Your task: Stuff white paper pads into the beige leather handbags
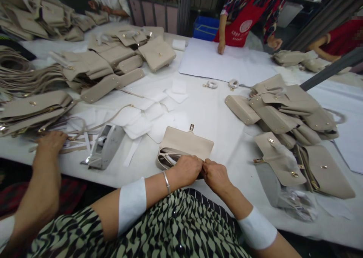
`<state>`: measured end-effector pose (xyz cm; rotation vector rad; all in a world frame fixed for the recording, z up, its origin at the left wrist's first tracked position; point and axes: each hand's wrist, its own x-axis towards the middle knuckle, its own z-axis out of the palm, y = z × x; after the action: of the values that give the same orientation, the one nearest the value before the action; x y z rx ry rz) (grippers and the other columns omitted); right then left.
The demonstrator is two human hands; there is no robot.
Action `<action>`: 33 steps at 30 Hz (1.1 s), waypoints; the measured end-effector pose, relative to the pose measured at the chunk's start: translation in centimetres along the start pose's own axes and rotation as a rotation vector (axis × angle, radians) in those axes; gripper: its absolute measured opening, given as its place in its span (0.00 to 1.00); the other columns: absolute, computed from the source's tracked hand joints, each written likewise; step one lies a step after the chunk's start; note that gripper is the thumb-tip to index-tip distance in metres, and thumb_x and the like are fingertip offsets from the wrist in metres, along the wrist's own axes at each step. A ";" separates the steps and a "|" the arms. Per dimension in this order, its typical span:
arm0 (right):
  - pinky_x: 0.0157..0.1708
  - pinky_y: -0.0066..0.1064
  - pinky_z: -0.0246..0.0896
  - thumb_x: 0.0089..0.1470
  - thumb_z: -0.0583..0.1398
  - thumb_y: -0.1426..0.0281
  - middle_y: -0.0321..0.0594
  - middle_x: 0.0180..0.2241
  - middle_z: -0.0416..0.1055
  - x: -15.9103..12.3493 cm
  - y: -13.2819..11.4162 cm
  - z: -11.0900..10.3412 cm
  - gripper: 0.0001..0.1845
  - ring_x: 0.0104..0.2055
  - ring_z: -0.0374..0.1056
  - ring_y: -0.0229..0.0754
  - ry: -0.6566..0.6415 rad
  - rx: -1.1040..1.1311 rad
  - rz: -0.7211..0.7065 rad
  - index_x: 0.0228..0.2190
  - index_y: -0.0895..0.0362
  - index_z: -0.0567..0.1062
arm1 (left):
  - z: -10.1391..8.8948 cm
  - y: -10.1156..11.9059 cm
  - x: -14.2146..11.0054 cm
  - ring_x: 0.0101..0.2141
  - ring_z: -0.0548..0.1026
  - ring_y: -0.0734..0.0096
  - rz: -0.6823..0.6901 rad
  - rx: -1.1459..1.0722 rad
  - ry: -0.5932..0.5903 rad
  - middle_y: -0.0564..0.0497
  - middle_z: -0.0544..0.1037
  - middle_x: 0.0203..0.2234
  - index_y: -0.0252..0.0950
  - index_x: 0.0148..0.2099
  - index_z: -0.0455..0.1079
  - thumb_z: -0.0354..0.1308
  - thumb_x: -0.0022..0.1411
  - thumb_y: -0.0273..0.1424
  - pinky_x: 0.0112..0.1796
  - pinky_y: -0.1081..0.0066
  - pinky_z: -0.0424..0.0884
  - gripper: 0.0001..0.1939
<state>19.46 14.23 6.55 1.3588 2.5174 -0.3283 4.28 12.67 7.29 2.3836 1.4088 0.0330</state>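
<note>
A beige handbag [185, 142] lies flat at the near edge of the white table [215, 114], its gold clasp pointing away from me. Its folded strap [167, 157] is tucked at the bag's left end. My left hand [184, 170], with a metal bangle on the wrist, is closed on the bag's near edge. Right beside it and touching it, my right hand [217, 176] pinches the same edge with curled fingers. What lies under the fingers is hidden.
A grey tape dispenser [106, 144] and several white foam pads [141, 118] lie left of the bag. Piles of beige bags sit at left [107, 65] and right [283, 110]. A co-worker's hand [52, 142] rests at far left. A person in a red apron [244, 16] stands opposite.
</note>
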 end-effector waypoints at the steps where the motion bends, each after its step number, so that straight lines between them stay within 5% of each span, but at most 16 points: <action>1: 0.27 0.29 0.48 0.59 0.51 0.69 0.38 0.32 0.70 -0.2 0.1 0.1 0.11 0.32 0.66 0.39 0.007 -0.003 -0.020 0.31 0.55 0.72 | -0.1 -0.2 0.0 0.31 0.75 0.59 -0.050 -0.018 -0.024 0.42 0.76 0.30 0.31 0.37 0.68 0.49 0.59 0.26 0.31 0.64 0.71 0.08; 10: 0.31 0.31 0.49 0.60 0.50 0.67 0.39 0.32 0.69 -1.5 1.2 1.8 0.13 0.32 0.64 0.38 0.092 0.007 -0.195 0.29 0.56 0.72 | -0.9 -3.0 -1.0 0.34 0.77 0.56 -0.140 -0.048 -0.094 0.43 0.78 0.31 0.34 0.36 0.70 0.52 0.57 0.32 0.33 0.63 0.71 0.08; 21: 0.32 0.31 0.51 0.60 0.50 0.68 0.40 0.29 0.68 -2.4 2.1 2.6 0.14 0.31 0.63 0.40 0.136 0.071 -0.286 0.28 0.57 0.72 | -3.9 -8.6 -5.7 0.33 0.74 0.63 -0.239 -0.048 -0.064 0.48 0.77 0.31 0.37 0.35 0.67 0.52 0.58 0.31 0.33 0.68 0.66 0.05; 28: 0.31 0.30 0.52 0.60 0.50 0.66 0.38 0.28 0.67 -1.5 1.9 2.2 0.14 0.31 0.65 0.39 0.069 0.119 -0.272 0.28 0.56 0.71 | -4.1 -11.2 -7.5 0.36 0.69 0.65 -0.281 -0.048 -0.021 0.49 0.71 0.33 0.37 0.31 0.65 0.53 0.59 0.35 0.34 0.69 0.64 0.08; 33: 0.27 0.32 0.50 0.57 0.54 0.69 0.40 0.28 0.69 -1.0 0.4 0.2 0.11 0.26 0.65 0.39 -0.069 -0.013 -0.221 0.25 0.56 0.71 | -2.8 -10.5 -8.2 0.35 0.68 0.69 -0.344 -0.208 0.044 0.51 0.68 0.35 0.36 0.32 0.62 0.50 0.60 0.31 0.34 0.71 0.64 0.05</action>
<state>20.31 13.57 6.64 1.0471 2.6101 -0.3945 -9.26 11.06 7.84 1.9612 1.7258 0.1357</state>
